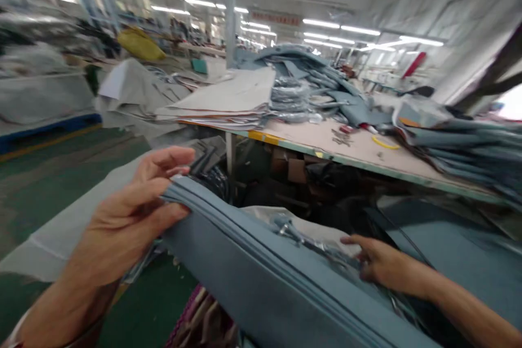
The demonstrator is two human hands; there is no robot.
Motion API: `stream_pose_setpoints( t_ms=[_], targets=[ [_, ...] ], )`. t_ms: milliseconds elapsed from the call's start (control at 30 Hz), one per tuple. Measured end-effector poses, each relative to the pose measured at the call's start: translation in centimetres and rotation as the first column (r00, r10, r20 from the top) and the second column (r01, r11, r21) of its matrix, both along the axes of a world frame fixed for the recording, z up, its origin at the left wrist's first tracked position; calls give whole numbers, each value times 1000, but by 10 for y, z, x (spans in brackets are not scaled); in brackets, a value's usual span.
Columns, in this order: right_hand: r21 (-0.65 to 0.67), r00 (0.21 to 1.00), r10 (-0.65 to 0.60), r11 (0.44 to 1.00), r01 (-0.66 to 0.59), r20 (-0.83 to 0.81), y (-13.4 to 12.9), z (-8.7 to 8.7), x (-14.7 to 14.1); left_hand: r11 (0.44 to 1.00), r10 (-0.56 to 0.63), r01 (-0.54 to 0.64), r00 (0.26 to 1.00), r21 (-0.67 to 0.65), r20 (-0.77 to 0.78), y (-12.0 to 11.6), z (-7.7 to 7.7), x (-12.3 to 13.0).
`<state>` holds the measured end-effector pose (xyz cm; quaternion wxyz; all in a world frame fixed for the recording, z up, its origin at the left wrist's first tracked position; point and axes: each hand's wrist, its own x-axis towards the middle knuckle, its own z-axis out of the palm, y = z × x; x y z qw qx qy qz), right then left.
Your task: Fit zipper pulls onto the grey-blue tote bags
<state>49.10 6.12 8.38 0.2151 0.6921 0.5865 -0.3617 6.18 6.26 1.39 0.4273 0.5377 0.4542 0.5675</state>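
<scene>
A stack of blue-grey sheet panels (261, 261), folded or layered with dark edges, slants from the middle down to the lower right. My left hand (138, 212) pinches its upper left end, thumb on the near face and fingers behind. Beyond the stack, my right hand (379, 261) reaches in from the right with its index finger stretched out and the other fingers partly bent. It is close to a bundle of blue-grey pieces in clear plastic (302, 239), beside a pale sheet. Whether it touches them I cannot tell.
A long worktable (293, 136) runs across ahead, bearing pale sheets (228, 92), a heap of blue-grey pieces (302, 65) and another pile (468, 141) at right. Below it are boxes and dark bags. A blue-grey surface (457, 250) lies at right; green floor (36, 196) shows left.
</scene>
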Motion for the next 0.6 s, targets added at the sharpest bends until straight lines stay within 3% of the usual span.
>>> stream_pose_setpoints(
  t_ms=[33, 100, 167, 200, 267, 300, 333, 400, 433, 533, 567, 600],
  targets=[
    [-21, 990, -144, 989, 144, -4, 0, 8, 7, 999, 25, -24, 999, -29, 22, 4, -3, 4],
    [64, 911, -399, 911, 407, -109, 11, 27, 11, 987, 70, -56, 994, -151, 89, 10, -4, 12],
    [246, 778, -545, 745, 620, -313, 27, 52, 4, 952, 134, -96, 984, -290, 114, 15, -2, 17],
    [337, 716, -554, 637, 693, -426, 32, 67, -1, 937, 164, -124, 982, -327, 96, 19, -1, 19],
    [481, 639, -458, 423, 768, -618, 35, 98, -13, 929, 157, -149, 988, -340, -4, 30, 0, 20],
    [535, 639, -378, 352, 768, -669, 32, 112, -19, 927, 131, -144, 989, -346, -61, 38, 0, 21],
    [587, 668, -302, 320, 743, -681, 27, 124, -24, 926, 91, -124, 990, -355, -109, 48, -1, 23],
    [680, 762, -198, 355, 642, -616, 9, 139, -34, 933, -6, -61, 983, -356, -185, 70, -2, 30],
    [706, 809, -180, 409, 579, -559, -2, 141, -38, 938, -42, -39, 973, -343, -225, 80, -2, 36],
    [666, 937, -103, 677, 313, -335, -37, 129, -46, 959, -72, -23, 944, -282, -321, 107, -3, 56],
    [651, 972, -33, 737, 181, -233, -47, 121, -46, 962, -69, -24, 943, -273, -326, 113, -3, 62],
    [650, 991, 62, 759, 33, -122, -57, 112, -45, 963, -64, -26, 944, -267, -323, 118, -4, 68]
  ],
)
